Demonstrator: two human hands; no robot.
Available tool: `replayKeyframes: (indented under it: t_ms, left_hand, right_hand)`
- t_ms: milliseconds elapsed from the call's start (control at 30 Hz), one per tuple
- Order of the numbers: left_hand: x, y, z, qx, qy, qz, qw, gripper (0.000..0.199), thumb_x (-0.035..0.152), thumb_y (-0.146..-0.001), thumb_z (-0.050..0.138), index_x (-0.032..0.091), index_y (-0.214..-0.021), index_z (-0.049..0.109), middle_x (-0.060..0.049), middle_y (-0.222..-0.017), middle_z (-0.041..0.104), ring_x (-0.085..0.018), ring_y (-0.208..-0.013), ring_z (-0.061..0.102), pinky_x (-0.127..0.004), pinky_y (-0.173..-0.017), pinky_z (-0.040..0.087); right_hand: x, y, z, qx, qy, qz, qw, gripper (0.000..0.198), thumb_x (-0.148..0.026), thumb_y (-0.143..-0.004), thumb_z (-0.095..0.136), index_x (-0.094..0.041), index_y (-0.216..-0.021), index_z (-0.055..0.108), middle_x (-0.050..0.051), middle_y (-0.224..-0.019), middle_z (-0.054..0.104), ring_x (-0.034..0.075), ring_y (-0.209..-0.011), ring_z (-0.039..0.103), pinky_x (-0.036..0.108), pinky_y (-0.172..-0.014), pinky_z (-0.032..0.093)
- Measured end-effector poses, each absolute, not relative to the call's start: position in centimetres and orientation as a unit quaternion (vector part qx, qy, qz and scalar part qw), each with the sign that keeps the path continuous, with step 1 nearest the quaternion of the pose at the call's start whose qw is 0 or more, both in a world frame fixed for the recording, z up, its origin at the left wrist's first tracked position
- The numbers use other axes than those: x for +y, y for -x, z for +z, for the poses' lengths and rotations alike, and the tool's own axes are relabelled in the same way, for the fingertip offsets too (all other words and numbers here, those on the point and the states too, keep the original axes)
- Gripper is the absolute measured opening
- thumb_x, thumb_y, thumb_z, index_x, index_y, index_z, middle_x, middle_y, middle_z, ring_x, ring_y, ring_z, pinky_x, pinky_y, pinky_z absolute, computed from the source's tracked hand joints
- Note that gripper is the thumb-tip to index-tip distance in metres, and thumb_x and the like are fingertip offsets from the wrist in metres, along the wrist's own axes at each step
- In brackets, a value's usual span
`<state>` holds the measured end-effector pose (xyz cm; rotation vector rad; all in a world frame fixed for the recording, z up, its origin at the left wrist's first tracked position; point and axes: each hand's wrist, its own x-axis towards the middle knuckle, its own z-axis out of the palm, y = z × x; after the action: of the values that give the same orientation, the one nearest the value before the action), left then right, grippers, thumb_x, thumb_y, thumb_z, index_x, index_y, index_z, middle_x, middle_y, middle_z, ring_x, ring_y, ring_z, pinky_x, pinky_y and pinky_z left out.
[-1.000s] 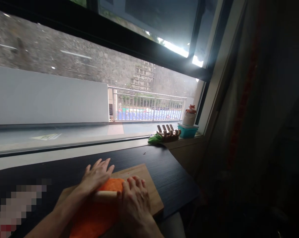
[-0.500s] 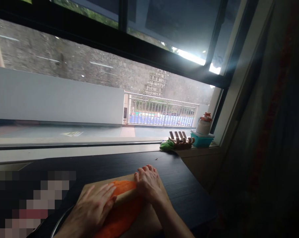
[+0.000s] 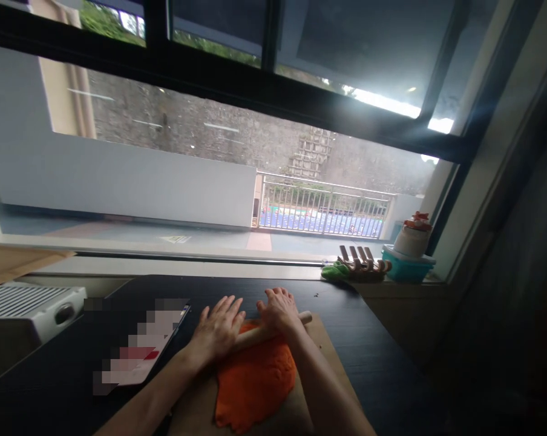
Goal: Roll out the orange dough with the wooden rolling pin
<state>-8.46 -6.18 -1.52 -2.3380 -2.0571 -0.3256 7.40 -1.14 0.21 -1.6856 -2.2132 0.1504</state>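
Observation:
A pale rolling pin [image 3: 254, 336] lies across a flattened orange sheet of dough or clay [image 3: 258, 384], with its right end sticking out. My left hand [image 3: 216, 327] rests palm down over the pin's left part, its fingers stretched forward and apart. On the right part presses my right hand [image 3: 280, 310], fingers reaching out past the pin rather than wrapped round it. Both palms hide stretches of the pin. Beneath the orange sheet is a brown board [image 3: 321, 337]; its left side is mostly covered by my left arm.
A dark table [image 3: 377, 369] carries the board. Left of my arm lies a flat pale item [image 3: 141, 363], partly pixelated. A white slatted appliance [image 3: 51, 309] stands at far left. The windowsill holds a green item [image 3: 334, 271], a teal box [image 3: 407, 266] and a white jar [image 3: 412, 242].
The view has swung left. My hands and the rolling pin have moved toward the far edge of the orange sheet, uncovering more of its near part. My left hand's fingers are spread wider.

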Motion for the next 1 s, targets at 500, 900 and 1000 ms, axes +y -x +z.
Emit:
replayKeyframes:
  t_ms: [500,900,1000]
  left_hand:
    - [-15.3,6.0,-4.7,-0.528,0.791,-0.248,0.183,0.048,0.030,-0.089,0.040,0.010,-0.132,0.049,-0.013,-0.137,0.050,-0.028,-0.130,0.039,-0.050,-0.111,0.019]
    - [-13.3,8.1,-6.6,-0.538,0.742,-0.310,0.254,0.038,0.018,-0.086,0.044,0.018,-0.121,0.058,-0.007,-0.112,0.067,-0.026,-0.112,0.056,-0.054,-0.111,0.010]
    - [-14.9,7.9,-5.8,-0.522,0.753,-0.310,0.255,0.041,0.015,-0.085,0.044,0.020,-0.123,0.056,-0.005,-0.112,0.067,-0.023,-0.113,0.055,-0.050,-0.112,0.007]
  right_hand:
    - [-11.0,-11.5,-2.1,-0.774,0.609,0.002,0.171,0.048,-0.037,-0.093,0.027,-0.018,-0.131,0.050,0.006,-0.140,0.045,0.023,-0.136,0.027,0.039,-0.111,0.017]
    - [-1.7,-6.2,-0.1,-0.782,0.605,0.084,0.128,0.041,-0.037,-0.082,0.046,-0.017,-0.114,0.060,0.013,-0.121,0.058,0.027,-0.120,0.045,0.042,-0.096,0.036]
    - [-4.3,-7.9,-0.4,-0.788,0.595,0.082,0.137,0.038,-0.038,-0.088,0.038,-0.021,-0.113,0.060,0.008,-0.123,0.057,0.025,-0.124,0.041,0.041,-0.101,0.032]
